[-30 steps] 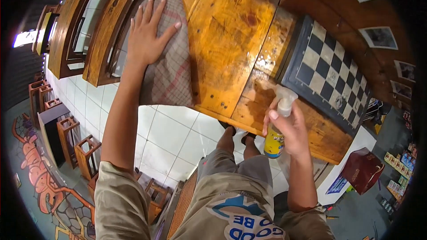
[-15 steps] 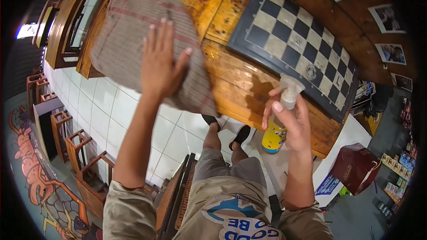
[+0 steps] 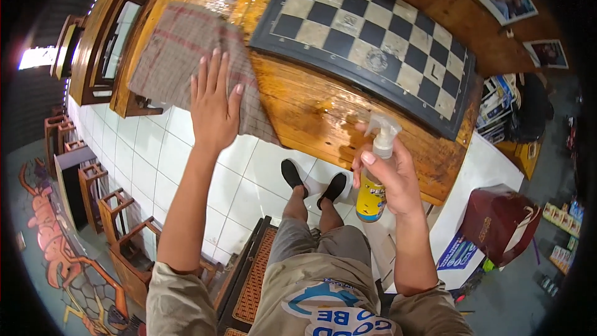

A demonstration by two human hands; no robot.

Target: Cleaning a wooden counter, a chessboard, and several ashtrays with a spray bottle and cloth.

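Observation:
A grey-brown cloth with red stripes [image 3: 168,56] lies spread over the left part of a varnished wooden table [image 3: 298,102], one corner hanging past the near edge. Flat on top of it rests my left hand [image 3: 216,102], open, with the fingers stretched out. My right hand [image 3: 398,177] is wrapped round a spray bottle [image 3: 371,196] with a yellow label and a clear trigger head, held upright near the table's front edge. Behind the bottle, a black and white folding chessboard [image 3: 367,43] lies on the table. Wet, shiny patches show on the wood beside the cloth.
Wooden stools [image 3: 127,236] line the left side, and a wooden chair [image 3: 99,37] stands by the table's left end. At right are a maroon bag [image 3: 497,224] on a white surface and a stack of magazines [image 3: 497,106]. A woven-seat bench [image 3: 255,274] is close behind me.
My left hand has slid over the cloth toward the near edge, and the cloth has shifted and creased. The view has turned a little; the spray bottle stays in my right hand.

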